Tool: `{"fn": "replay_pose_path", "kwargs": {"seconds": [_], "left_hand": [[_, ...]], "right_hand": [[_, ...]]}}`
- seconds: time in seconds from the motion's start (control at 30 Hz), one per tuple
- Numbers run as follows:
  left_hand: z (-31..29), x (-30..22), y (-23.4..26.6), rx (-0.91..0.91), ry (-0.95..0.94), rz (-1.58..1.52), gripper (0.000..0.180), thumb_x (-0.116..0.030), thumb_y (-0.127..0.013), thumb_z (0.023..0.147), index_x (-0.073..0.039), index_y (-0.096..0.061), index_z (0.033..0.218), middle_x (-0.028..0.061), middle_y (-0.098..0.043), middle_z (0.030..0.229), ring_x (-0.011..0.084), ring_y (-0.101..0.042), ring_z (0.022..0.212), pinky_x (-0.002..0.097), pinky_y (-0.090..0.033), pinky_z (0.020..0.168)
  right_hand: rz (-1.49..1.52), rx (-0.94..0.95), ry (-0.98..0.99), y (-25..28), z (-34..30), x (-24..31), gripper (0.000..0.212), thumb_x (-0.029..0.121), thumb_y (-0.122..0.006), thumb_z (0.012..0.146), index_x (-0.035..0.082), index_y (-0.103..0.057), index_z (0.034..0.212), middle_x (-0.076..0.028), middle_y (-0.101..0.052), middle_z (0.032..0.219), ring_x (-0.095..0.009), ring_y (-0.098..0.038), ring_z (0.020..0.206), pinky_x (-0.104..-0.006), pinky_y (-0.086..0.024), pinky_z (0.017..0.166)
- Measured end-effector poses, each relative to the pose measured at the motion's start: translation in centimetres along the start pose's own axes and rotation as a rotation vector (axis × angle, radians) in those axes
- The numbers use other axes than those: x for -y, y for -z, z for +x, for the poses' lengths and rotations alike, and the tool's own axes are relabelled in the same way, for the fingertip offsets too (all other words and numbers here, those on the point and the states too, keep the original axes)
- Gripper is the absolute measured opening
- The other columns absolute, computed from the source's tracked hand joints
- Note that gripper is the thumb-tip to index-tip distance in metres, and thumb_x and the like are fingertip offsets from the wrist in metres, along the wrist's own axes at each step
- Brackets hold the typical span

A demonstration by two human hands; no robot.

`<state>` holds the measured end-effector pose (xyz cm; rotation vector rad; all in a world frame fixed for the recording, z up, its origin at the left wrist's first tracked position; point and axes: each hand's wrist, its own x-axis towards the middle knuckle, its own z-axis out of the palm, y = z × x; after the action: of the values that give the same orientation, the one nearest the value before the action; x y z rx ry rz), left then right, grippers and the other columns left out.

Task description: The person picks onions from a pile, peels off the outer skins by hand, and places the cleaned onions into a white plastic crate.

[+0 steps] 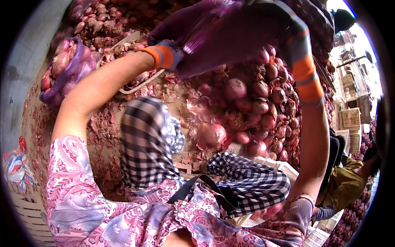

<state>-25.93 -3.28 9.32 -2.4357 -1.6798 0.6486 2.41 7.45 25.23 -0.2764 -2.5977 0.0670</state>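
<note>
A purple mesh bag (230, 41) is raised and spread between my two gloved hands, its middle smeared by motion. My left hand (175, 55), in a grey glove with an orange cuff, is closed on the bag's near left edge; its fingertips are hidden. At the bag's right end is my right hand (284, 20), in a matching glove, dark and blurred but apparently gripping the mesh. Beneath the bag lies a heap of red onions (260, 105), with a large onion (214, 135) at its near edge.
At the left stands a purple mesh bag of onions (61, 61). A pale-rimmed container (142, 82) sits behind my left forearm. Onion skins (101, 136) cover the ground. Near my right knee is a white crate (284, 166). Another person (347, 181) works at the far right, beside stacked crates (349, 119).
</note>
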Motion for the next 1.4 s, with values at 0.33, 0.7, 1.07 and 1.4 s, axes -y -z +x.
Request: {"fn": "replay_pose_path", "kwargs": {"seconds": [0.33, 0.7, 1.07, 1.4], "left_hand": [[-7.8, -6.6, -9.0, 0.641, -0.252, 0.203, 0.021, -0.015, -0.056, 0.075, -0.013, -0.069, 0.090, 0.0029, -0.067, 0.086, 0.0221, -0.062, 0.081, 0.0411, -0.047, 0.059], [-15.8, -7.2, -14.3, 0.679, 0.061, -0.427, 0.075, -0.040, -0.062, 0.066, 0.003, -0.040, 0.124, 0.0163, -0.061, 0.103, 0.0280, -0.060, 0.093, 0.0398, -0.044, 0.082], [-34.4, -1.0, -26.9, 0.805, 0.442, -0.137, 0.027, -0.021, -0.041, 0.084, -0.015, -0.065, 0.097, 0.0069, -0.060, 0.110, 0.0241, -0.058, 0.100, 0.0456, -0.041, 0.086], [-46.2, -1.6, -30.9, 0.527, 1.043, -1.371, 0.066, -0.017, -0.074, 0.061, -0.003, -0.048, 0.121, 0.0131, -0.055, 0.116, 0.0209, -0.053, 0.105, 0.0330, -0.042, 0.089]], "right_hand": [[-0.289, 1.195, -0.401, -16.7, -9.1, 3.9, 0.042, 0.016, -0.055, 0.071, 0.008, -0.054, 0.112, -0.012, -0.063, 0.093, -0.026, -0.060, 0.090, -0.0368, -0.045, 0.080], [-0.406, 1.301, -0.126, -22.5, -11.4, 7.5, 0.057, 0.027, -0.063, 0.069, 0.015, -0.048, 0.123, -0.008, -0.054, 0.117, -0.025, -0.042, 0.118, -0.0365, -0.029, 0.100], [1.219, 0.712, -0.506, -25.5, -4.6, 12.5, 0.064, 0.011, -0.070, 0.071, 0.012, -0.043, 0.129, -0.006, -0.052, 0.120, -0.017, -0.047, 0.108, -0.0332, -0.039, 0.093], [0.403, 0.646, -1.171, -8.6, -22.2, -0.9, 0.047, 0.012, -0.062, 0.071, 0.005, -0.053, 0.117, -0.004, -0.062, 0.100, -0.014, -0.057, 0.088, -0.0263, -0.046, 0.078]]}}
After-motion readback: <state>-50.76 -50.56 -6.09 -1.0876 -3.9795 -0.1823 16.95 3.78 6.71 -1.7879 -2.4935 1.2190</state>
